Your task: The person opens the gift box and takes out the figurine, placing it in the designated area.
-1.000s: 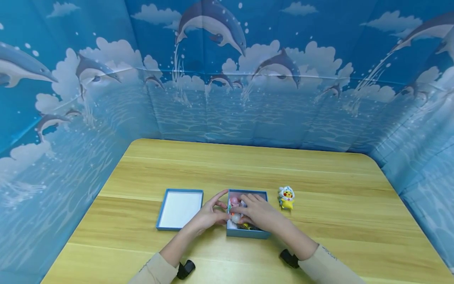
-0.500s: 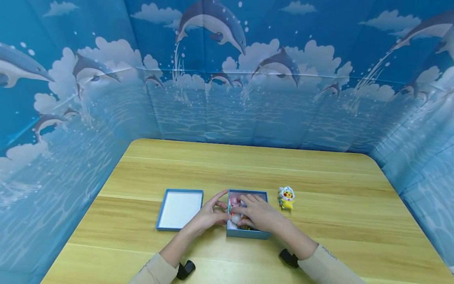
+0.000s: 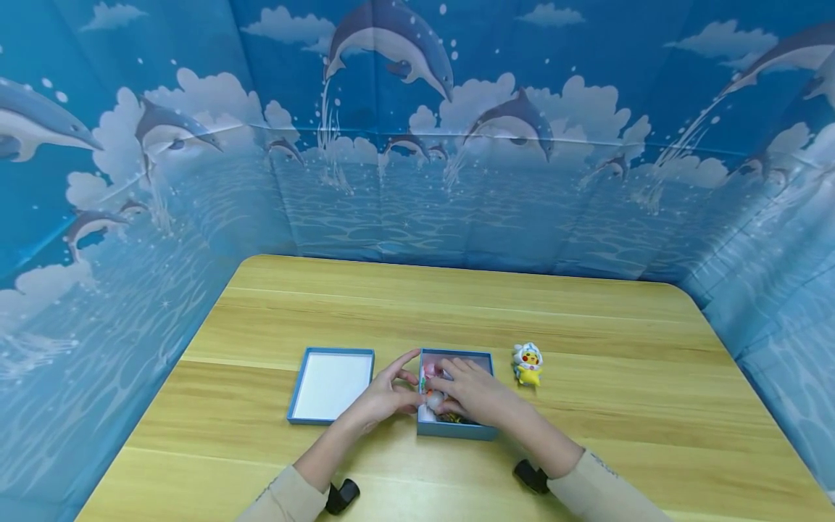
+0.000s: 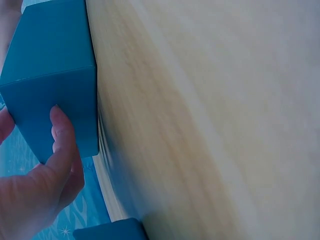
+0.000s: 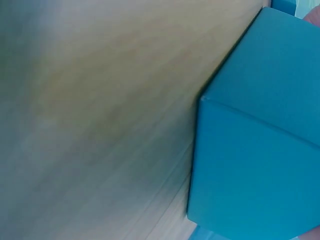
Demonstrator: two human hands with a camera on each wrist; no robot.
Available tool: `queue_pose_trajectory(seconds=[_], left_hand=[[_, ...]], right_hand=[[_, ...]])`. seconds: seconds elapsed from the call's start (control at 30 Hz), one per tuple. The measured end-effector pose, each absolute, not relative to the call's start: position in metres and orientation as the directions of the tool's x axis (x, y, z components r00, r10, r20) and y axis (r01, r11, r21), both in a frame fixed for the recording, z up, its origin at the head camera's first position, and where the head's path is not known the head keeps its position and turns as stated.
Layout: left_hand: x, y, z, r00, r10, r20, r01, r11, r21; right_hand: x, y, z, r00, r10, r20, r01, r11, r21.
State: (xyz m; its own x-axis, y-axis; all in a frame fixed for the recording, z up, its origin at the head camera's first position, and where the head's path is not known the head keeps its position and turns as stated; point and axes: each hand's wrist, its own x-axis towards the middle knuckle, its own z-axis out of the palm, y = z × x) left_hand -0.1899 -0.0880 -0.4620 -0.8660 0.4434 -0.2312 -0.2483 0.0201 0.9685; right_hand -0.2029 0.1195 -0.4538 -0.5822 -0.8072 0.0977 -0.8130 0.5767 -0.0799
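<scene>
In the head view a blue open box (image 3: pixel 457 431) holds small toys. My left hand (image 3: pixel 385 395) is at its left wall. The left wrist view shows fingertips (image 4: pixel 61 117) against the outside of the box and another digit at its rim. My right hand (image 3: pixel 479 391) reaches into the box from the right, thumb and index finger around a whitish round toy (image 3: pixel 435 400). Pink (image 3: pixel 430 370) and yellow-black (image 3: pixel 450 417) toys show beside it, partly under the hand. In the right wrist view the box's blue walls (image 5: pixel 255 170) fill the right side, and the right hand is mostly out of frame.
The box's blue lid (image 3: pixel 339 384) lies left of it, white inside up. A yellow toy figure with a white hood (image 3: pixel 527 364) stands to the right. Black wrist straps (image 3: pixel 342 496) show by the sleeves. A dolphin-print curtain (image 3: pixel 417 203) borders the wooden table (image 3: pixel 620 362).
The right hand's fingers shift slightly inside the box, covering more of the pink toy, and the whitish toy moves a little with them. The left hand, lid and hooded figure stay put.
</scene>
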Motion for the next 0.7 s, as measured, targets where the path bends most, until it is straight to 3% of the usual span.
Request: queue_pose_trajectory(seconds=[0.7], left_hand=[[-0.1936,-0.0903,-0.4592,-0.865,0.442,-0.236,-0.256,0.016,0.967]], right_hand=[[-0.2035,0.1180,-0.4555,-0.556,-0.813,0.174,-0.822,0.568,0.027]])
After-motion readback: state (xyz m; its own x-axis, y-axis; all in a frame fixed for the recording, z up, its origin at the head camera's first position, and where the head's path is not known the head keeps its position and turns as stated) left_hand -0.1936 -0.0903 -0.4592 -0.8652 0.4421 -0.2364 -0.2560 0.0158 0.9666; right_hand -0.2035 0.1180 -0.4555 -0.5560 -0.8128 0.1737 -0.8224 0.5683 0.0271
